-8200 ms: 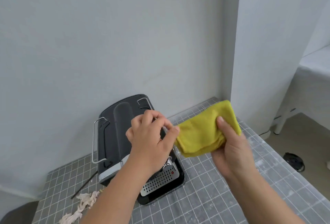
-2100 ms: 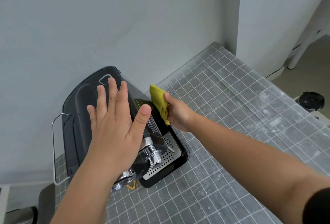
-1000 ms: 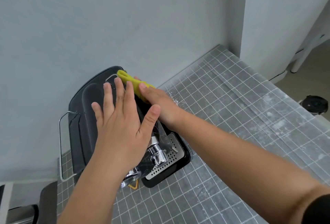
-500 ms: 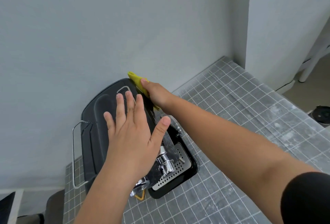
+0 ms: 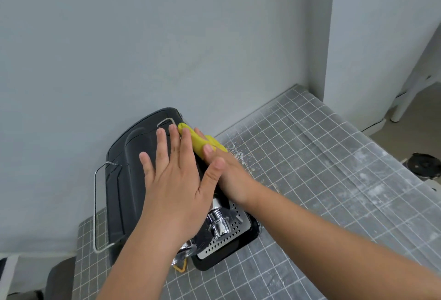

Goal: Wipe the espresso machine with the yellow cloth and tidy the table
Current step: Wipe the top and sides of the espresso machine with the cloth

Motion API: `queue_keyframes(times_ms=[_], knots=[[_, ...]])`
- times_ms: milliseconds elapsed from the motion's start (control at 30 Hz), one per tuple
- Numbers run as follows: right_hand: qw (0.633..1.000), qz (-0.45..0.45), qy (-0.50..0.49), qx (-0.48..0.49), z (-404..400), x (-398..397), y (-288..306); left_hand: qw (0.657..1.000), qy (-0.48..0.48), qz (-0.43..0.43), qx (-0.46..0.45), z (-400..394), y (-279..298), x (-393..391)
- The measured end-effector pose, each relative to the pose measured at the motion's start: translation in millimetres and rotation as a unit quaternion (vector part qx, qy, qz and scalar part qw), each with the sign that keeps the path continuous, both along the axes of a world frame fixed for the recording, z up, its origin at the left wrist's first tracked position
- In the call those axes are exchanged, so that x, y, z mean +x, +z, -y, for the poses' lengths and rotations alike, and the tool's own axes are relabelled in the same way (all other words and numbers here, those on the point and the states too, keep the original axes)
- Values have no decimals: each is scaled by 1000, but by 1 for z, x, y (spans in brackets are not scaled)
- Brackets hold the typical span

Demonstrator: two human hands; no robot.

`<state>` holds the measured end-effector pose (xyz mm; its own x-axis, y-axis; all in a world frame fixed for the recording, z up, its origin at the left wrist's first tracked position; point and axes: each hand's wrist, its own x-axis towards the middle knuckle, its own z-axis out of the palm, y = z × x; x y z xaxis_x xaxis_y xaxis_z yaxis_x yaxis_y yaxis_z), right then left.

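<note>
The left hand (image 5: 176,180) lies flat on the top of the black espresso machine (image 5: 124,180), its fingers (image 5: 162,146) straight and spread, grasping nothing, the thumb stretched out to the right toward the other hand. Just beyond the tips of the middle and index fingers sits a wire handle (image 5: 165,121) at the machine's far right corner, and a longer wire rail (image 5: 96,206) runs along the machine's left edge, well to the left of the little finger. The right hand (image 5: 229,175) reaches across from the right and holds the yellow cloth (image 5: 199,142) against the machine's upper right edge; the thumb lies on top of the cloth and the fingers appear to wrap under it, though most of them are hidden behind the folded cloth and the left hand. The cloth sticks out past the right thumb toward the wall, its far end touching the left index fingertip. Below the heel of the left hand are the chrome brew head (image 5: 218,223) and the perforated drip tray (image 5: 226,240). The machine stands on a table (image 5: 322,168) covered with a grey grid mat, with pale crumbs (image 5: 235,154) scattered just right of the right hand's knuckles.
</note>
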<state>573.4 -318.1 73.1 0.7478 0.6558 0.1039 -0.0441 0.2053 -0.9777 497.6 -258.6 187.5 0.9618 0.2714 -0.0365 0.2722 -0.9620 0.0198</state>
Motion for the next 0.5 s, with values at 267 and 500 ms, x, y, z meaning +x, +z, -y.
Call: queue_keyframes(times_ms=[267, 500], knots=[[998, -28, 16, 51, 36, -55, -7, 1000, -9, 0, -10, -2, 0, 0], [989, -139, 4, 42, 94, -69, -6, 998, -13, -2, 55, 7, 10, -11]])
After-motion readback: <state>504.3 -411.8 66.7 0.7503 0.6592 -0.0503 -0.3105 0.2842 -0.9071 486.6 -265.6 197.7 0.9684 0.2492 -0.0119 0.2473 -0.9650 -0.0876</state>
